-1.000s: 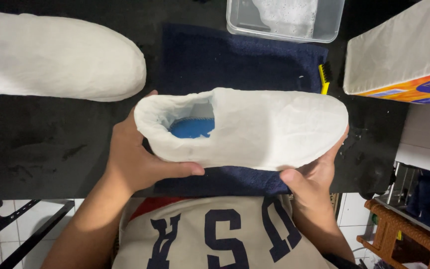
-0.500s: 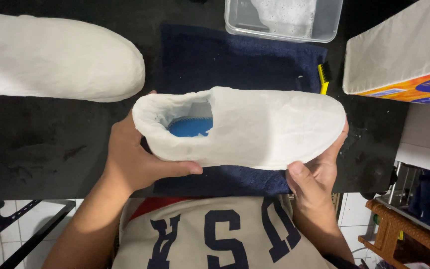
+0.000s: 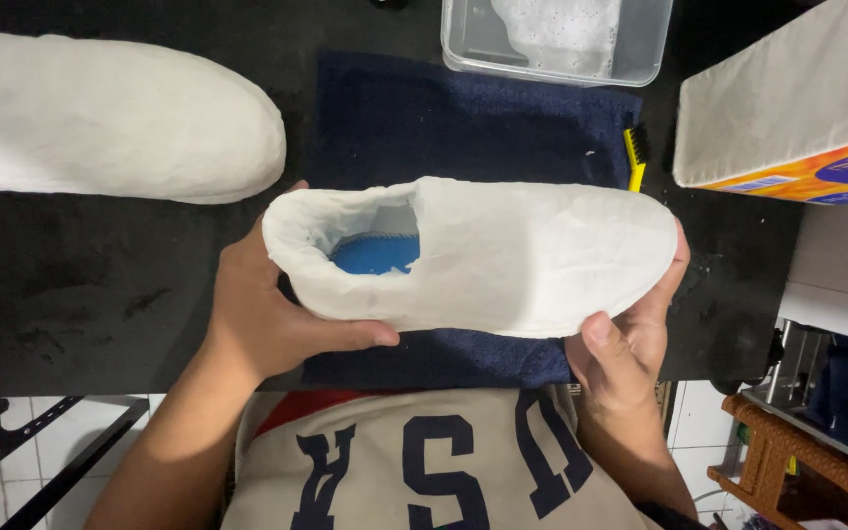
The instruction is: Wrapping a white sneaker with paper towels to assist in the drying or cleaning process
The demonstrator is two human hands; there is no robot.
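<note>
The left hand (image 3: pixel 267 319) grips the heel end of the wrapped shoe (image 3: pixel 473 255), thumb pressed along the lower edge and fingers curled behind the heel, out of view. The right hand (image 3: pixel 630 344) cups the toe end, thumb pressed against the underside edge and fingers wrapped round the tip. The shoe is held level between both hands above the near edge of the desk (image 3: pixel 100 294), over the dark blue towel (image 3: pixel 463 128).

Risks from this position:
- The white covering looks thin and clings closely, like wet tissue. Thumb pressure at either end could tear or shift it, exposing the surface beneath.
- Support is at the two ends only. A slackened grip on one side would likely tip the shoe onto the towel or past the near edge to the floor.
- The yellow-handled brush (image 3: pixel 634 157) lies just beyond the toe end; a sweep that way could snag the covering.

Appearance of the shoe: a low slip-on form, wholly covered in wrinkled white sheet material folded into the opening. A blue insole (image 3: pixel 375 255) shows inside. The surface is uneven, with creases around the collar.

A second wrapped shoe (image 3: pixel 110 118) lies at the far left of the desk. A clear tub (image 3: pixel 463 44) of sudsy water stands at the far edge, and a box (image 3: pixel 787 108) at the far right corner.
</note>
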